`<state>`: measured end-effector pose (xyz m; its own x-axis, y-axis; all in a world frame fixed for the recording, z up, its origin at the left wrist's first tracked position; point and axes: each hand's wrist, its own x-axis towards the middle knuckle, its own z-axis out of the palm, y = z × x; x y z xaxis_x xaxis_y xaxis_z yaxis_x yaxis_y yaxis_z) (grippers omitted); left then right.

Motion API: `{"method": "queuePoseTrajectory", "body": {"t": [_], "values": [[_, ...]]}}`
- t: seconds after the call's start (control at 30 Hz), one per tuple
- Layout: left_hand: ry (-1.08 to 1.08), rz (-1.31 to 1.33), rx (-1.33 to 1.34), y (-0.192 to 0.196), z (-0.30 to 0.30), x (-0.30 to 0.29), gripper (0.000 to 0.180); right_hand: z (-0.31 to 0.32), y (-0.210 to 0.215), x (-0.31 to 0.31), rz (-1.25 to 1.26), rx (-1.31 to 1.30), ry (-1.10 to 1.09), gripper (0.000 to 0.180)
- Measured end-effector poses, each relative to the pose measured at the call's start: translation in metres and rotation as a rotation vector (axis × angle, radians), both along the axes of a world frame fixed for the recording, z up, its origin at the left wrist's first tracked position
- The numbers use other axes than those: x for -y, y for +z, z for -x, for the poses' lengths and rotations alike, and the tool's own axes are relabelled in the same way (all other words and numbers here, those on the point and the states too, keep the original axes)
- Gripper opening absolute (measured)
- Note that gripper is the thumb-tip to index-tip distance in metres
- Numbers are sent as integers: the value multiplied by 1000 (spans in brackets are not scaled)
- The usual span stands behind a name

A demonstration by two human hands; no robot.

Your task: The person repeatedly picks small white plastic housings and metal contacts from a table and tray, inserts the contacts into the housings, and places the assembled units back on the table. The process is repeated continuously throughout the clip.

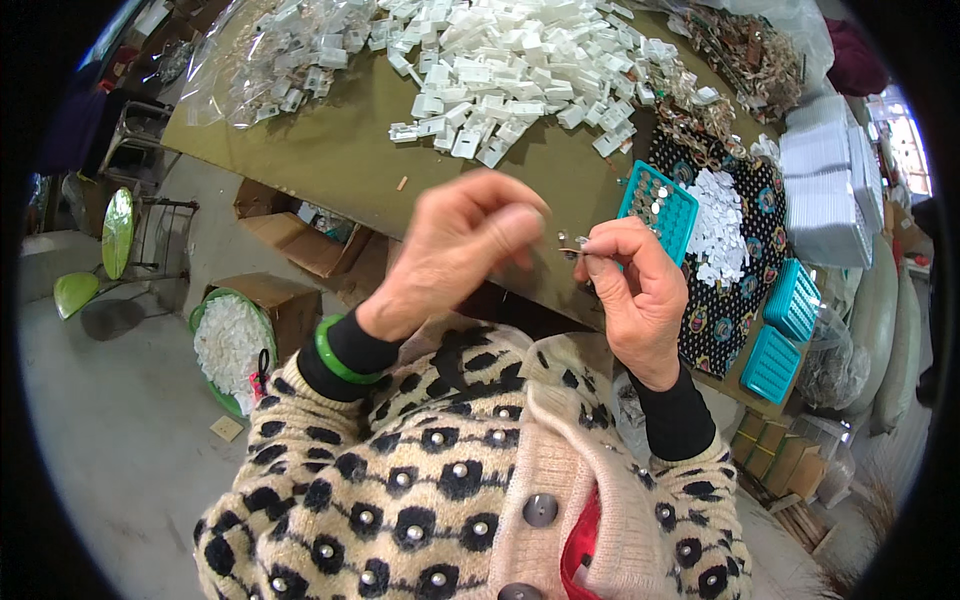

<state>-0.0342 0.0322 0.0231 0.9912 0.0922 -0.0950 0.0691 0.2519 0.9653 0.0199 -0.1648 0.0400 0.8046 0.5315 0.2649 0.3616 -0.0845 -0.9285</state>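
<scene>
My left hand (460,240) is raised over the near edge of the table (300,150), its fingers curled and smeared by motion. Whether it holds anything cannot be made out. To its right, my right hand (640,290) is closed in a pinch, thumb against forefinger. Between those fingertips sits a small shiny piece (570,250) with clear and metal-coloured parts, too small to name. Just beyond the right hand lies a teal compartment tray (683,215) holding several small round metallic pieces. Small white cards (715,230) are heaped beside the tray on a black dotted cloth (765,205).
White plastic pieces (530,70) form a large pile at the table's far side, near a clear bag (285,60) of similar pieces. More teal trays (770,365) lie at the right edge. A green-rimmed basket (193,325) and a cardboard box (305,245) stand at left.
</scene>
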Motion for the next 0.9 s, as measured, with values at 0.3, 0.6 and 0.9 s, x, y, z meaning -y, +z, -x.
{"method": "queuePoseTrajectory", "body": {"t": [0.3,0.6,0.9], "values": [[409,-1267,218,-30,-26,-97,19,-12,4,-39,-269,-836,169,13],[447,-1098,247,-29,-28,-88,21,-38,-20,-110,-128,-758,183,13],[276,294,-4,-5,-12,-61,29,-42,-5,-78,-323,-653,27,13]]}}
